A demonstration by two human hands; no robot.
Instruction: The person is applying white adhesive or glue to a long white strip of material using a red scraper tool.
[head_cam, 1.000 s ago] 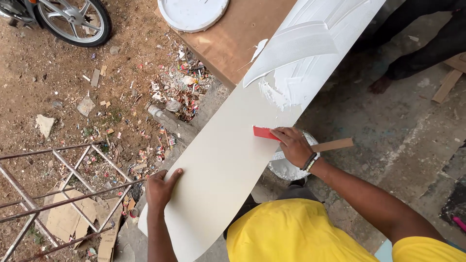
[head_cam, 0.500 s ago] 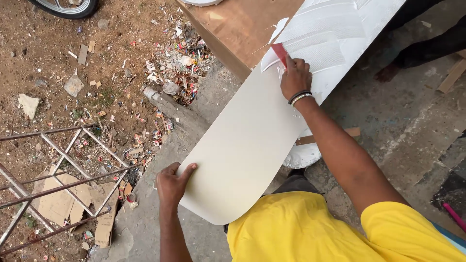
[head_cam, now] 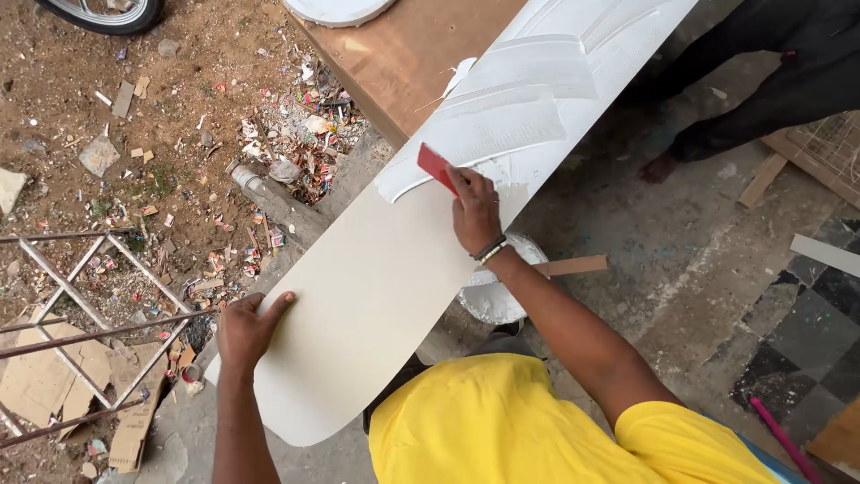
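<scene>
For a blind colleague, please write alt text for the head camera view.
The right hand presses a red scraper into white putty on a long cream board. The left hand steadies the board's near edge, above littered dirt ground.

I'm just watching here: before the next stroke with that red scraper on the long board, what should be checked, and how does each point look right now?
1. Right hand grips the red scraper: ok, fingers closed on it.
2. Scraper edge rests on the cream board: ok, at the border of the white putty.
3. Left hand steadies the board: ok, pressed on its near left edge.
4. Far end supported: ok, it lies across the brown table.
5. Near rounded end supported: cannot tell, what is underneath is hidden.
6. Path ahead free: ok, bare board lies between the scraper and the left hand.
</scene>
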